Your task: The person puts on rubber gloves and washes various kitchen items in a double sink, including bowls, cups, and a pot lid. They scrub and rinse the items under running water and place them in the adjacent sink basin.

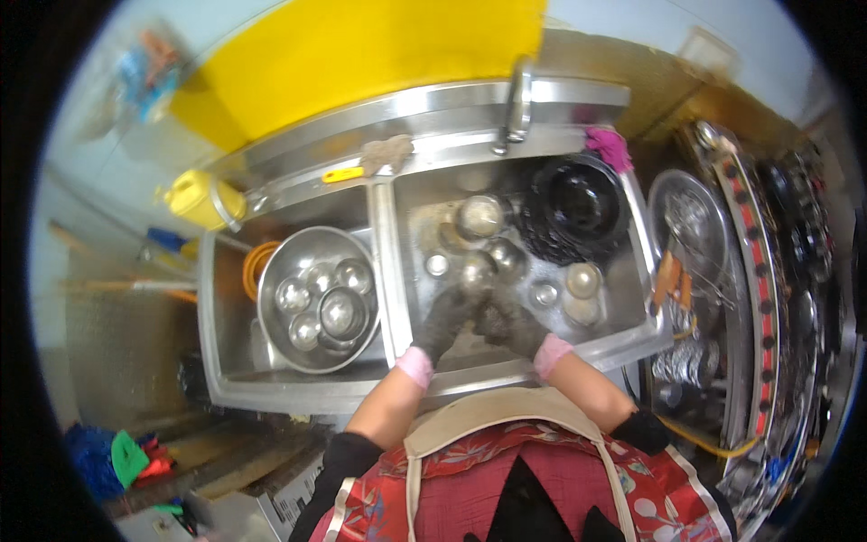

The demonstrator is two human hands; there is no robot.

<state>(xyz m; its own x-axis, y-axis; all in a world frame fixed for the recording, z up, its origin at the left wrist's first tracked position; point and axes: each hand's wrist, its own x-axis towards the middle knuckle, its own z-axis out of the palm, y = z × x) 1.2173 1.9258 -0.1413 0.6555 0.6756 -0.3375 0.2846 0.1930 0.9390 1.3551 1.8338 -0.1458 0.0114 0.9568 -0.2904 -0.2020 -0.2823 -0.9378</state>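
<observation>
My left hand (443, 320), in a dark glove with a pink cuff, has its fingertips at the near edge of a small steel bowl (478, 269) and seems to grip it. My right hand (521, 328), gloved alike, is close beside it, holding what looks like a dark scouring pad (492, 316); blur hides the detail. Both are low over the right sink basin (467, 349). Around them lie another steel bowl (506, 259), a pale-bottomed round vessel (481, 215), a small cup (437, 265), a small round dish (544, 293) and two round bowls (582, 280) at the right.
A large steel basin (265, 318) with several small bowls occupies the left sink. A black tub (582, 203) stands at the right sink's back corner, beneath the tap (520, 101). A yellow-handled brush (344, 175) lies on the ledge. Orange-handled tools (667, 278) sit at the right.
</observation>
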